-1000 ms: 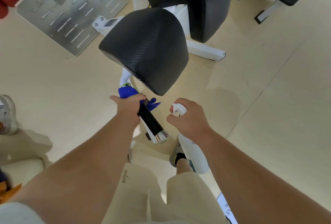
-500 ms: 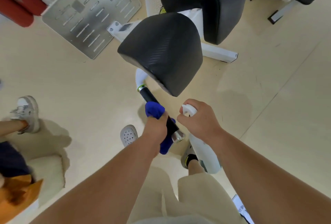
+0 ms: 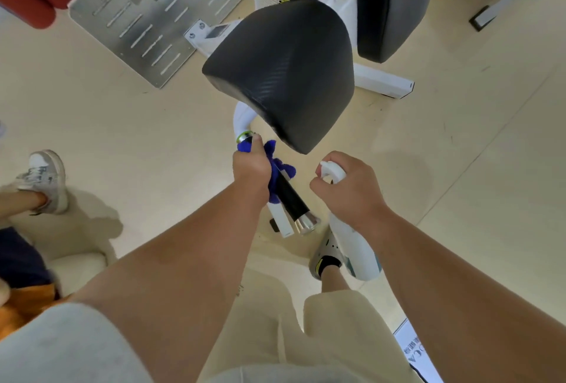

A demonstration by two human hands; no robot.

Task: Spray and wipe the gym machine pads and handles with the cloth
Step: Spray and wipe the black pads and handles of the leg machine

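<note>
The left grip [image 3: 251, 168] is closed round the blue cloth [image 3: 283, 165], which is wrapped on the upper part of the black handle [image 3: 292, 199]. It sits just below the green ring [image 3: 245, 136], where the white tube [image 3: 240, 116] begins. Folds of cloth stick out above the knuckles and to their right, near the lower corner of the black pad [image 3: 284, 70]; whether they touch it I cannot tell. Below the hand the handle is bare down to its chrome cap [image 3: 306, 223].

The right grip [image 3: 352, 189] is closed round the neck of the white bottle [image 3: 355, 248], just right of the handle and apart from it. The spray head points left toward the handle, and the body slants down under the wrist.

Both bare forearms reach forward and down, backs of the hands toward the camera, the left wrist straight. At the far left, another person's shoe [image 3: 46, 180] stands on the floor [image 3: 122, 137].
</note>
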